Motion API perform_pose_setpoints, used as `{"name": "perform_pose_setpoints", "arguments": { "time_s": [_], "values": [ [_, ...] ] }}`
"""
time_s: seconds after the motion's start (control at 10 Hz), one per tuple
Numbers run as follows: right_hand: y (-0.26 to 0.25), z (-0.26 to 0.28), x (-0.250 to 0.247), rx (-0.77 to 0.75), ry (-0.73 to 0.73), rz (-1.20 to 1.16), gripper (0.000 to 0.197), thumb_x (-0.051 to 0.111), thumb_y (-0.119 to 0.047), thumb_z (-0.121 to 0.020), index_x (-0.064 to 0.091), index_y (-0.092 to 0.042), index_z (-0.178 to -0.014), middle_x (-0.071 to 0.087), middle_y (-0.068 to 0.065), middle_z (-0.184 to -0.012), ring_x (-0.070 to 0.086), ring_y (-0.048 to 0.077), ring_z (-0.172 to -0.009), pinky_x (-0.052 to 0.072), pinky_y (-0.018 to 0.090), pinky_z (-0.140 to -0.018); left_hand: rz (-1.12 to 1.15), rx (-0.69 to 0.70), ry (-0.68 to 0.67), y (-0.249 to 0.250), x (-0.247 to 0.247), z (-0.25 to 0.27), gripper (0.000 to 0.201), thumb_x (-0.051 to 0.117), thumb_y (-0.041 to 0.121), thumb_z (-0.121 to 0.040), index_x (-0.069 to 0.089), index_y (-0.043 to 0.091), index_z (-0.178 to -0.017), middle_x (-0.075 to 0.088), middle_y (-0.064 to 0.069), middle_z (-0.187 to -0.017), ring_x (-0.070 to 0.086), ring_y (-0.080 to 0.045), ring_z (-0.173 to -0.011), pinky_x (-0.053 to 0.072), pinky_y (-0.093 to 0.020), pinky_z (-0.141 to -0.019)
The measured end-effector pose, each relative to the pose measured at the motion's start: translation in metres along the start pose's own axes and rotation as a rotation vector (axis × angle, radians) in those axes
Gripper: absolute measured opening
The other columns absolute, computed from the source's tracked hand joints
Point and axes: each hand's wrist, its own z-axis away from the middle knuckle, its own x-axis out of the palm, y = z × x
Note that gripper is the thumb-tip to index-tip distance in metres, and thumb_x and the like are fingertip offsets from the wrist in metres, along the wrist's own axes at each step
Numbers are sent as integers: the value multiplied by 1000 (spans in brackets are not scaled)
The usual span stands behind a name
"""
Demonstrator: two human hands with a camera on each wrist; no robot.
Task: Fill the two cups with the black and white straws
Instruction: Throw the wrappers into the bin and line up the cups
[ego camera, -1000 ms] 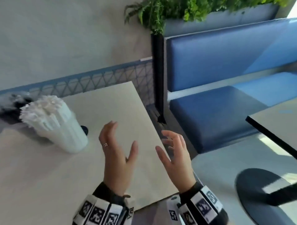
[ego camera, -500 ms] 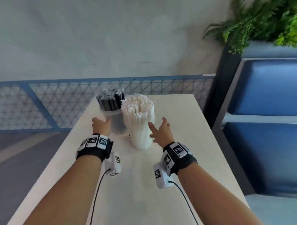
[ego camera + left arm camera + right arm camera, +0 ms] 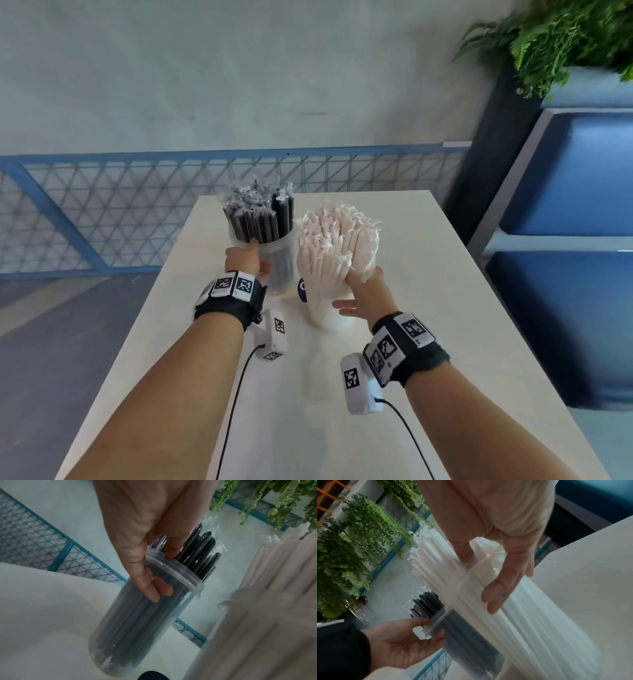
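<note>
Two clear cups sit side by side at the far end of the table [image 3: 428, 308], both already stuffed full. The left cup [image 3: 279, 270] has the black straws [image 3: 260, 219], still in their clear wrappers, and the right cup [image 3: 329, 315] has the white straws [image 3: 337, 240] fanning out over its rim. From the white cup, the black one is at about 10 o'clock, close beside it; can't tell if they actually touch.

Left hand [image 3: 245, 258] is on the black cup from its 8 o'clock side. In the left wrist view the thumb lies along the cup wall just under the rim and a finger hooks over the rim in among the straw tops, so it's pinching the cup at the lip. Cup looks tilted there, but that could just be the camera angle.

Right hand [image 3: 364, 294] is at the white cup's 4 o'clock side, fingers straight and loose, resting against the straws and cup wall, not wrapped around anything.

There's a small dark round thing [image 3: 302, 289] on the table between the cups, mostly hidden.
</note>
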Motion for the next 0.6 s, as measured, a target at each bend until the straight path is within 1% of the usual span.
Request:
{"name": "perform_pose_setpoints", "arguments": {
  "time_s": [0.1,0.2,0.3,0.4,0.5,0.6],
  "values": [
    [5,-11,0,-53,14,-54,44,50,-12,-92,34,0,-132,55,21,-108,64,31,-77,58,33,-57,110,-8,-36,4,6,2,33,41,6,-91,46,-13,-117,55,-18,-65,52,-26,-51,47,-23,-31],
    [2,-23,-1,-54,7,-110,41,46,-6,-93,35,5,-131,51,23,-108,60,30,-75,56,29,-52,134,13,-28,9,9,7,21,39,0,-89,49,-11,-105,55,-13,-42,54,-22,-34,46,-23,-30],
    [-3,-32,-1,-75,5,-137,40,45,-4,-94,36,2,-132,49,20,-106,59,28,-74,58,34,-59,153,26,-47,11,13,9,12,37,0,-91,46,-7,-97,54,-12,-39,50,-13,-24,45,-22,-30],
    [-15,-47,-3,-97,19,-147,41,45,-4,-94,36,-6,-134,49,18,-104,59,26,-73,58,33,-57,163,41,-55,13,17,7,12,38,0,-92,47,-7,-95,50,-17,-59,50,-13,-24,45,-21,-31],
    [-34,-57,-2,-122,54,-145,38,41,-22,-98,36,-9,-134,50,13,-96,63,20,-67,57,29,-57,181,26,-70,16,20,2,12,38,2,-93,46,-6,-89,49,-18,-63,50,-13,-24,45,-22,-31],
    [-63,-67,-2,-130,-33,470,62,47,-62,-79,48,-10,-113,54,6,-83,65,22,-85,51,30,-79,205,23,-73,24,24,-7,11,38,3,-94,44,-6,-93,49,-19,-64,50,-13,-25,47,-22,-32]
  ]
}}
